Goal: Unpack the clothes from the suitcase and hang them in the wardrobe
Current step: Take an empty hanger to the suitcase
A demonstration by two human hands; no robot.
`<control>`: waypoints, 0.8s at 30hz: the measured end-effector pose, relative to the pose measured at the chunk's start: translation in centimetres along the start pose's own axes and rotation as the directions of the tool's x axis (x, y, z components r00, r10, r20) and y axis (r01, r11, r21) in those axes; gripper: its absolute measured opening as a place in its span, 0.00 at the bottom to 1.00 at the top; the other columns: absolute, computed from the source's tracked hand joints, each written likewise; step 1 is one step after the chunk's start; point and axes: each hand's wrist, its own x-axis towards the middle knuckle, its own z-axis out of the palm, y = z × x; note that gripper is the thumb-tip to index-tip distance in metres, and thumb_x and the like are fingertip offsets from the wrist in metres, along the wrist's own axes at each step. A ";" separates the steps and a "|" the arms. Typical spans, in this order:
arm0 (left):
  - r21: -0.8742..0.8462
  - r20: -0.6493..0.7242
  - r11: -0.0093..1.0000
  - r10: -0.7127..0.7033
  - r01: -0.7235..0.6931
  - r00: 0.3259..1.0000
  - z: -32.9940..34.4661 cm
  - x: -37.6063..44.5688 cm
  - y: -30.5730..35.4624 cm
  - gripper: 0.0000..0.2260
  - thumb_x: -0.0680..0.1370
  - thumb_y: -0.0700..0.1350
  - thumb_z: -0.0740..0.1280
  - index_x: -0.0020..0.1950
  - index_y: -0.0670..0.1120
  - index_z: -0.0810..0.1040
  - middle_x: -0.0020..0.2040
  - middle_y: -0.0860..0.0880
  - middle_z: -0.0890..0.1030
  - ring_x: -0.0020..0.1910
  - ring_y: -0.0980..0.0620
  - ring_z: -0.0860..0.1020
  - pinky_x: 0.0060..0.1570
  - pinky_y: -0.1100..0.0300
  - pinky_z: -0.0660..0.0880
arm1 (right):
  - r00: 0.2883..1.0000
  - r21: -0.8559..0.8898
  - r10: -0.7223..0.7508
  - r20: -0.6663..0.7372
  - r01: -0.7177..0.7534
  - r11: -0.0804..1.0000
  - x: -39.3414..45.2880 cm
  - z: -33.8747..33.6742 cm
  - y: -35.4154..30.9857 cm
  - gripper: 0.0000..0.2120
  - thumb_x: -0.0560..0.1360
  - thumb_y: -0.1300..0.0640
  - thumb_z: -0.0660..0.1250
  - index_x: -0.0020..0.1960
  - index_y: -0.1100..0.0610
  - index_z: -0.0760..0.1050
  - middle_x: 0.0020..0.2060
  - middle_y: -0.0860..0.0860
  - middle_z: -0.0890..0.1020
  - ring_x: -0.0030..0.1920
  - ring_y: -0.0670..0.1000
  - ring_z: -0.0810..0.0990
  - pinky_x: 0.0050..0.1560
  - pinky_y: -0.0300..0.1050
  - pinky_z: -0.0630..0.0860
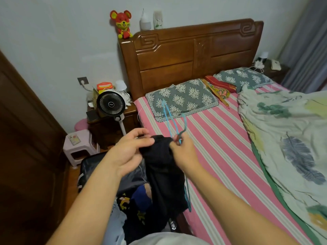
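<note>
Dark garment (164, 167) hangs between both hands over the bed edge, long axis vertical, its bottom trailing into the open suitcase (99, 167) on the floor. Left hand (131, 152) fingers curl round its top edge. Right hand (184, 152) pinches the garment top together with blue hangers (169, 119), whose loops point up and away toward the floral pillow (182, 99); one hanger part also dangles down beside the cloth. More clothes lie in the suitcase. Striped sheet (221, 147) to the right is bare up to the quilt (286, 138). Left: pink stool (79, 147), fan (111, 104), wardrobe door (26, 138).
</note>
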 end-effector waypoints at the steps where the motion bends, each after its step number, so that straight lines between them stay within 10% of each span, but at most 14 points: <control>1: 0.182 0.026 0.983 -0.010 0.006 1.000 -0.5 0.1 -0.5 0.15 0.66 0.33 0.75 0.47 0.44 0.77 0.45 0.44 0.78 0.42 0.51 0.78 0.44 0.61 0.75 | 1.000 -0.004 -0.013 -0.025 0.013 1.000 0.6 -0.7 -0.3 0.11 0.75 0.64 0.67 0.42 0.54 0.67 0.33 0.48 0.72 0.31 0.46 0.69 0.34 0.40 0.66; 4: 0.893 -0.023 0.449 0.020 0.012 1.000 -0.9 1.2 -2.6 0.20 0.65 0.54 0.80 0.45 0.49 0.72 0.49 0.48 0.74 0.47 0.50 0.74 0.42 0.58 0.71 | 0.991 -0.175 -0.132 -0.004 0.129 0.976 1.9 -2.7 -1.7 0.13 0.72 0.55 0.75 0.42 0.53 0.70 0.32 0.47 0.74 0.32 0.46 0.71 0.35 0.43 0.67; 6: 0.987 -0.005 0.161 0.209 -0.030 0.978 0.0 1.8 -4.4 0.18 0.70 0.57 0.74 0.47 0.50 0.70 0.52 0.50 0.68 0.54 0.49 0.70 0.50 0.55 0.70 | 0.982 -0.218 -0.175 0.067 0.186 0.958 2.0 -3.6 -3.3 0.14 0.70 0.54 0.78 0.43 0.53 0.72 0.34 0.46 0.75 0.34 0.46 0.72 0.36 0.43 0.68; 12: 0.949 0.085 0.201 0.580 -0.244 0.810 -2.7 2.6 -4.6 0.13 0.70 0.30 0.67 0.50 0.42 0.81 0.50 0.49 0.76 0.54 0.44 0.75 0.56 0.58 0.69 | 0.960 0.034 -0.080 0.269 0.074 0.997 3.3 -10.0 -7.7 0.09 0.73 0.64 0.75 0.42 0.55 0.76 0.34 0.48 0.78 0.35 0.45 0.76 0.38 0.35 0.71; 17: 0.814 0.458 0.167 0.406 -0.557 0.791 -2.4 1.7 0.1 0.21 0.65 0.31 0.59 0.53 0.50 0.75 0.55 0.49 0.74 0.56 0.53 0.74 0.61 0.64 0.69 | 0.978 -0.104 0.045 0.204 -0.024 0.994 7.0 -14.3 -7.5 0.04 0.74 0.58 0.74 0.42 0.57 0.81 0.34 0.51 0.80 0.38 0.50 0.77 0.44 0.45 0.72; 22: 0.751 0.645 -0.025 0.243 -0.660 0.725 -0.1 0.3 2.7 0.27 0.69 0.26 0.59 0.51 0.57 0.80 0.62 0.58 0.69 0.59 0.54 0.73 0.61 0.61 0.69 | 0.996 -0.406 0.008 0.084 0.027 0.913 8.1 -15.4 -6.4 0.16 0.79 0.47 0.68 0.39 0.57 0.82 0.28 0.48 0.74 0.32 0.48 0.70 0.36 0.43 0.65; 24: 0.815 0.575 -0.270 0.271 -0.512 0.772 0.6 0.3 2.8 0.27 0.75 0.32 0.60 0.63 0.61 0.80 0.65 0.59 0.70 0.58 0.51 0.76 0.51 0.54 0.74 | 0.996 -0.401 0.005 0.094 0.033 0.916 8.0 -15.5 -5.4 0.18 0.80 0.45 0.66 0.41 0.58 0.83 0.29 0.48 0.76 0.33 0.49 0.71 0.39 0.45 0.66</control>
